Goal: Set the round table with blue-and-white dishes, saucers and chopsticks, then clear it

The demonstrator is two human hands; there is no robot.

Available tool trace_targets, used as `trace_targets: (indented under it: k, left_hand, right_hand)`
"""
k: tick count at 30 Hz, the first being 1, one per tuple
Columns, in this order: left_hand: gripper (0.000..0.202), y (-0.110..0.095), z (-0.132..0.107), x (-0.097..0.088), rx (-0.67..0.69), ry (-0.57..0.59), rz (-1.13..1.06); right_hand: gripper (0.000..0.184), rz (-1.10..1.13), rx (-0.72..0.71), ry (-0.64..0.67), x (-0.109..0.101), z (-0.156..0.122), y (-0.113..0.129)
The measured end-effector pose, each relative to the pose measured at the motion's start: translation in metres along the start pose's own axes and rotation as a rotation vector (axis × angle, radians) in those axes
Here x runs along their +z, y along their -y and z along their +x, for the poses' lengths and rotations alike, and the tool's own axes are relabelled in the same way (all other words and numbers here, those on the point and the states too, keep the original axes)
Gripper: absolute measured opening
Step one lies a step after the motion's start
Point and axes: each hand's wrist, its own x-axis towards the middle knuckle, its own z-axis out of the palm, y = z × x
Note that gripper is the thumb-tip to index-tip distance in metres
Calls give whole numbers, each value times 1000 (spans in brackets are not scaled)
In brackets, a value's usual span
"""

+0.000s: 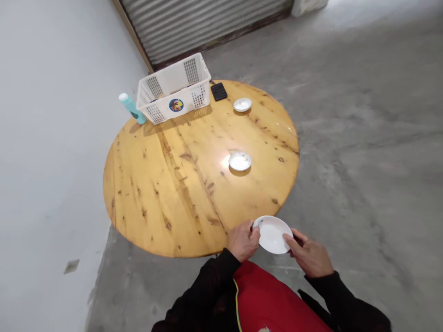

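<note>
A small white dish [272,234] is held just past the near edge of the round wooden table [166,184]. My left hand [243,240] grips its left rim with curled fingers. My right hand [309,253] pinches its right rim. Both sleeves are black, over a red garment. A second white dish [240,161] lies on the table right of centre. A third white dish [242,104] sits near the far edge.
A white perforated plastic basket [175,87] with a round sticker stands at the table's far side. A teal bottle [132,108] with a white cap leans left of it, a black flat object [218,91] right of it. White wall left, concrete floor right, corrugated shutter behind.
</note>
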Motion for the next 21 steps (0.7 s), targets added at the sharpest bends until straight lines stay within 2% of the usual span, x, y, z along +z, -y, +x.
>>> trace_targets:
  k: [6,14,17,21]
  left_hand:
    - [24,-17,68,-32,-50,-111,3]
    - [27,-27,152,-73,-106,-229,114]
    - [30,-28,175,-82,-151,-259,164]
    - [32,-29,193,-87,-222,-256,199]
  right_hand:
    - [59,-123,-66,21,-8,88,47]
    - [43,-184,-293,-54,8,181,97]
    - [41,-258,-351,-78,15,212,110]
    - [46,-362,-378,-4,28,243,118]
